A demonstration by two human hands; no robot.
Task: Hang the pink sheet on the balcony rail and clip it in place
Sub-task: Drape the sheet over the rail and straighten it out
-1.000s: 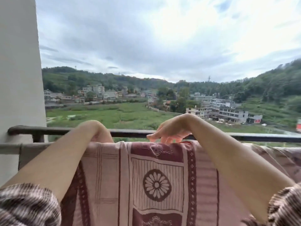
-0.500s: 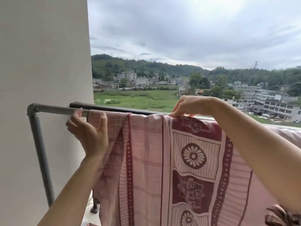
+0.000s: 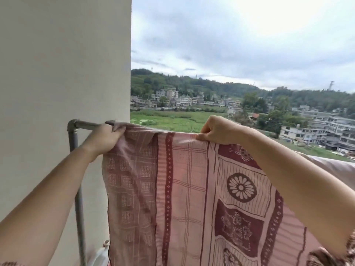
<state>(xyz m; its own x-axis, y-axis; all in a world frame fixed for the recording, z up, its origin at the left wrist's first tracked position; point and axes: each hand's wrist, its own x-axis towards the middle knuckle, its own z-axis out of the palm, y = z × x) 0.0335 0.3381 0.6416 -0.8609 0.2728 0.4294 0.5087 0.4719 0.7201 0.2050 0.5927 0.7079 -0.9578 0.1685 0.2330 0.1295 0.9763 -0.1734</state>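
Note:
The pink sheet [image 3: 184, 198], patterned with dark red flowers and stripes, hangs over the grey metal balcony rail [image 3: 84, 125]. My left hand [image 3: 104, 138] grips the sheet's left top edge close to the rail's corner by the wall. My right hand [image 3: 215, 130] pinches the sheet's top fold further right along the rail. Most of the rail is hidden under the cloth. No clip shows in this view.
A cream wall [image 3: 63, 73] stands close on the left. The rail's upright post [image 3: 79, 208] runs down beside it. A white object [image 3: 100, 254] sits low behind the sheet's left edge. Fields, houses and hills lie beyond the rail.
The view has swung left toward the wall. My left hand has closed on the sheet's left edge at the rail's corner. My right hand has shifted left along the top fold.

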